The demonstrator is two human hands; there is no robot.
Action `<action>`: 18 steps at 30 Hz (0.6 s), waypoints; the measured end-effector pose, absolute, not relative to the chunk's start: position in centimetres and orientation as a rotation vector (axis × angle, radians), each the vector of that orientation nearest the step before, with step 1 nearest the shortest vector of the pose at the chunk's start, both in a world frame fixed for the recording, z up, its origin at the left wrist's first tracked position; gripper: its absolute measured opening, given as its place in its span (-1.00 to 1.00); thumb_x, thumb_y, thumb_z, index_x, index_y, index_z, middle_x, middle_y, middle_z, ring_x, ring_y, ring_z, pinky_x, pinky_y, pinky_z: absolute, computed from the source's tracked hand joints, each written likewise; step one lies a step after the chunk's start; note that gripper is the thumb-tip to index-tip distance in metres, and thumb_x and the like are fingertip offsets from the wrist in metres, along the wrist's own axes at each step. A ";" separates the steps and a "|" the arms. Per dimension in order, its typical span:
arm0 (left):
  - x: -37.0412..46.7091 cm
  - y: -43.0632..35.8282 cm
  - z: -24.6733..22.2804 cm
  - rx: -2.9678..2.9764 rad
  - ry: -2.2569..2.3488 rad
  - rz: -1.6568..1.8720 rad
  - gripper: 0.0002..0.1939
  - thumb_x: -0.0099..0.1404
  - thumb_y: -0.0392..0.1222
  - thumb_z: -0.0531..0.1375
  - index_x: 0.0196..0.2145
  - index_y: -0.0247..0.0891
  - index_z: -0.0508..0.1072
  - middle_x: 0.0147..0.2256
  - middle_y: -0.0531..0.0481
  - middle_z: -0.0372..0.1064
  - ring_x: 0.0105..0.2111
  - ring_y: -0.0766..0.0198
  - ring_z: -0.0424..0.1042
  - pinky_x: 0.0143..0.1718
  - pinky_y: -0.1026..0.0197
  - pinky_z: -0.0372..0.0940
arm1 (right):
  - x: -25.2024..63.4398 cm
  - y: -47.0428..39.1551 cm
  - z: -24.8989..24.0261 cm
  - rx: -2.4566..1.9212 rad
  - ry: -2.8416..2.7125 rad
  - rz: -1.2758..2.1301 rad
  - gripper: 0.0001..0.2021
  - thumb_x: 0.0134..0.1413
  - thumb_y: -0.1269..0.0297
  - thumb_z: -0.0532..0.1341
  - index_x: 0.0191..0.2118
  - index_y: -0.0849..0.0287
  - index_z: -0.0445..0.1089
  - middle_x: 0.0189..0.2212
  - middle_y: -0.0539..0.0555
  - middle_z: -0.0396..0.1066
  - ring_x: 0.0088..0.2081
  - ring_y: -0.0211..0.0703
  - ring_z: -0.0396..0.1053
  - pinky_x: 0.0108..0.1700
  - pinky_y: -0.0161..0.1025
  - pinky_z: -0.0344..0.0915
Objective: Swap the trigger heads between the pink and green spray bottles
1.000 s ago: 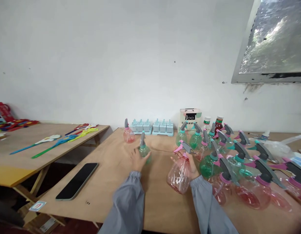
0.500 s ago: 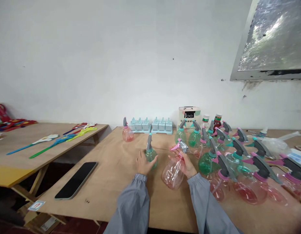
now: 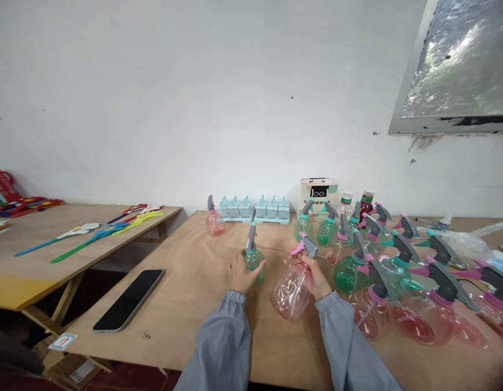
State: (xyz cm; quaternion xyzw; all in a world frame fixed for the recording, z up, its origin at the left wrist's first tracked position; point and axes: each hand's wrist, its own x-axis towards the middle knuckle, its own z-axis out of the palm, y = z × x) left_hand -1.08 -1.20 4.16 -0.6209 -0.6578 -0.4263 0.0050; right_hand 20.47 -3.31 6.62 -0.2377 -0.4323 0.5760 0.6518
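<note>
Grips clamped: left hand (image 3: 240, 273) on green sprayer (image 3: 253, 257); right hand (image 3: 317, 279) on pink sprayer (image 3: 290, 293); lone sprayer (image 3: 215, 224) stands far left; cluster (image 3: 392, 267) untouched, right.

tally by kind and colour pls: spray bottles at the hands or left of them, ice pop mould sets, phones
Pink spray bottles: 2
Green spray bottle: 1
Light blue ice pop mould sets: 2
Black-screened phone: 1
Total: 6
</note>
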 end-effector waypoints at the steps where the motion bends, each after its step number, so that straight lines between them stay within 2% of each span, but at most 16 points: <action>1: -1.1 -1.2 4.2 -1.945 -2.063 -1.337 -0.42 0.14 0.15 0.27 0.01 -0.23 0.30 -0.05 -0.22 0.41 0.02 -0.06 0.43 0.00 -0.06 0.29 | 20.4 -3.4 6.7 -0.525 -0.997 1.321 -0.58 -0.12 0.01 0.34 -0.10 0.05 0.47 -0.24 0.08 0.58 -0.04 0.11 0.51 0.11 0.20 0.38; 4: -1.1 -1.2 4.1 -1.959 -2.062 -1.347 -0.42 0.15 0.16 0.26 0.02 -0.21 0.29 -0.04 -0.21 0.39 0.04 -0.06 0.41 0.02 -0.06 0.27 | 20.4 -3.5 6.8 -0.506 -0.986 1.328 -0.53 -0.11 -0.02 0.32 -0.05 0.04 0.46 -0.18 0.08 0.58 0.01 0.11 0.48 0.12 0.22 0.37; 9: -1.1 -1.2 4.1 -1.962 -2.072 -1.365 -0.40 0.14 0.17 0.27 0.02 -0.21 0.28 -0.05 -0.19 0.37 0.05 -0.06 0.40 0.02 -0.05 0.27 | 20.4 -3.1 6.5 -0.602 -0.848 1.241 -0.62 -0.20 -0.08 0.40 -0.29 0.06 0.50 -0.31 0.07 0.59 0.01 0.18 0.49 0.10 0.16 0.41; 15: -1.0 -1.3 4.2 -1.967 -2.067 -1.384 -0.42 0.15 0.15 0.27 0.01 -0.21 0.28 -0.06 -0.18 0.37 0.02 -0.06 0.42 0.00 -0.06 0.28 | 19.9 -3.4 6.8 -0.534 -0.906 1.248 -0.55 -0.12 -0.09 0.37 -0.11 0.02 0.49 -0.17 0.07 0.58 0.03 0.12 0.48 0.04 0.11 0.45; 18: -1.0 -1.3 4.2 -1.963 -2.065 -1.399 -0.42 0.14 0.14 0.28 0.01 -0.20 0.27 -0.06 -0.17 0.37 0.03 -0.05 0.41 0.01 -0.06 0.27 | 19.7 -3.2 6.4 -0.572 -0.895 1.204 -0.57 -0.15 -0.06 0.39 -0.15 0.04 0.48 -0.22 0.08 0.58 -0.04 0.11 0.51 -0.01 0.08 0.47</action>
